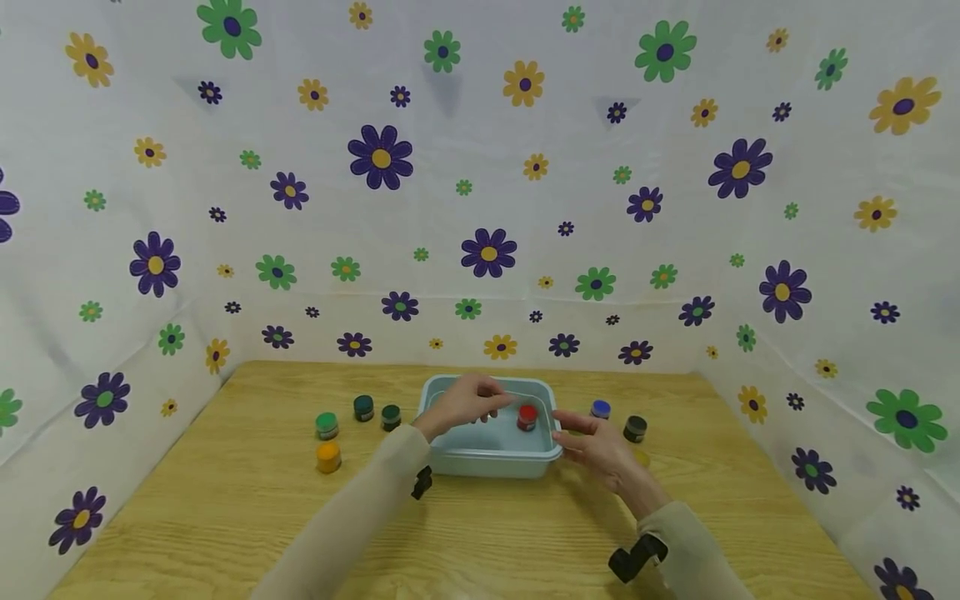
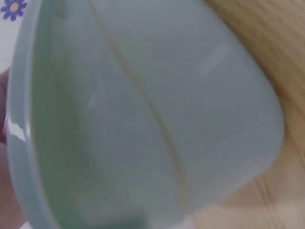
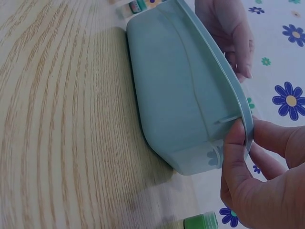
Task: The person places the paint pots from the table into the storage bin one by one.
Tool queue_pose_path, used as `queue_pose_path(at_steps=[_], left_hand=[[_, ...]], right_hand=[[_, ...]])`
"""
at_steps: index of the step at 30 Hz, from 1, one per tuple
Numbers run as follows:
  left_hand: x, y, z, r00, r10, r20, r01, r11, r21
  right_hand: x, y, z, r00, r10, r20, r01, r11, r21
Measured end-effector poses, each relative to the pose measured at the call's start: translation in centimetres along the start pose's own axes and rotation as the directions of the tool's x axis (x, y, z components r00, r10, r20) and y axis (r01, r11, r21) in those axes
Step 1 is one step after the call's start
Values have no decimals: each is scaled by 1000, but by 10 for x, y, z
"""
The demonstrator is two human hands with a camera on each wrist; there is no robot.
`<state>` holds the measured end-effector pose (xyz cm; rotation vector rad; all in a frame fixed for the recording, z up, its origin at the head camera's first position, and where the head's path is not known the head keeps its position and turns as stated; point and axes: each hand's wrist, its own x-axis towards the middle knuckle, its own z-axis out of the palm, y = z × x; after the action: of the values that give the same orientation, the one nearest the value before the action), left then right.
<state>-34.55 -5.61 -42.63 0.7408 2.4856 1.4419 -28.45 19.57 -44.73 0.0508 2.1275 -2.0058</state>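
A light blue plastic bin point(image 1: 491, 464) stands on the table with a small red-lidded jar point(image 1: 527, 417) inside, toward its right end. My left hand point(image 1: 467, 402) hangs over the bin, fingers loosely bent, their tips just left of the red jar. No object shows in that hand. With thumb and fingers on either side of the rim, my right hand point(image 3: 267, 167) pinches the bin at its right end. In the left wrist view the bin's outer wall point(image 2: 214, 105) fills most of the picture and hides the left fingers.
Left of the bin stand a green jar point(image 1: 326, 426), an orange jar point(image 1: 328, 457), a dark teal jar point(image 1: 363, 407) and a dark green jar point(image 1: 391, 417). On the right are a blue jar point(image 1: 600, 408), a black jar point(image 1: 635, 428) and a partly hidden yellow jar point(image 1: 642, 457).
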Motion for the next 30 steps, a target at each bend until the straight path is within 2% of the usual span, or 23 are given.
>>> queue_pose_path(at_steps=[5, 8, 12, 15, 18, 23, 30], left_hand=[[-10, -8, -19, 998, 51, 32, -51, 999, 12], [-18, -13, -30, 998, 58, 37, -59, 998, 12], [-27, -21, -45, 998, 64, -16, -65, 997, -31], [-32, -26, -57, 993, 87, -75, -91, 994, -55], [-36, -30, -68, 991, 88, -104, -94, 994, -61], [-42, -40, -83, 989, 35, -143, -43, 998, -54], [-52, -53, -102, 986, -42, -159, 47, 998, 31]], right_hand=[[1, 0, 1, 1000, -4, 1, 4, 1000, -5], [0, 1, 1, 1000, 4, 4, -4, 1000, -8], [-1, 0, 1, 1000, 16, -3, -16, 1000, -18], [-2, -1, 1, 1000, 12, -10, -12, 1000, -19], [-2, -3, 0, 1000, 6, -6, -6, 1000, -24], [-1, -3, 0, 1000, 6, -13, -6, 1000, -29], [0, -2, 1, 1000, 2, -10, -2, 1000, -31]])
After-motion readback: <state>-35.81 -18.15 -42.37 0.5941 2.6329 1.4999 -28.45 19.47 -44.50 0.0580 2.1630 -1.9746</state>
